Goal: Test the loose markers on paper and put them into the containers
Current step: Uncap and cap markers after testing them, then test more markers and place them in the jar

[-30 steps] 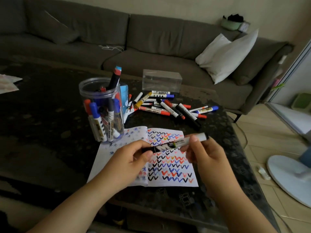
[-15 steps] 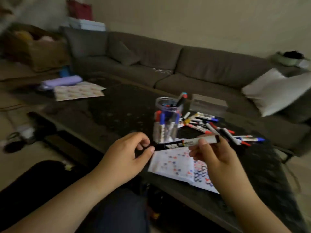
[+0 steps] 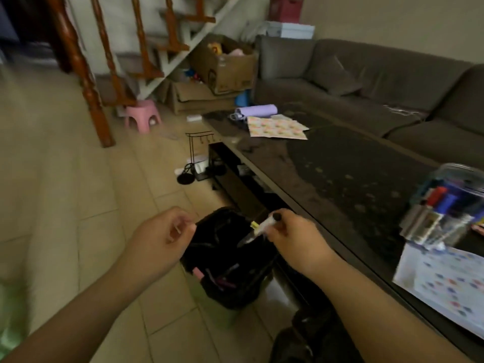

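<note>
The left hand [image 3: 159, 238] has loosely curled fingers, empty as far as the blur shows. Just right, the right hand [image 3: 293, 233] pinches a white-barrelled black-ended marker [image 3: 258, 230], tip tilted down over the black-lined waste bin [image 3: 230, 260] below both hands.

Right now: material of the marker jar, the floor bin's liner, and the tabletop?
Jar: clear rigid plastic, likely; markers show through its wall. Bin liner: thin black plastic film, probably; wrinkled and faintly glossy. Tabletop: dark and glossy, reflective, mottled; could be glass over stone or polished stone, cannot tell.
</note>
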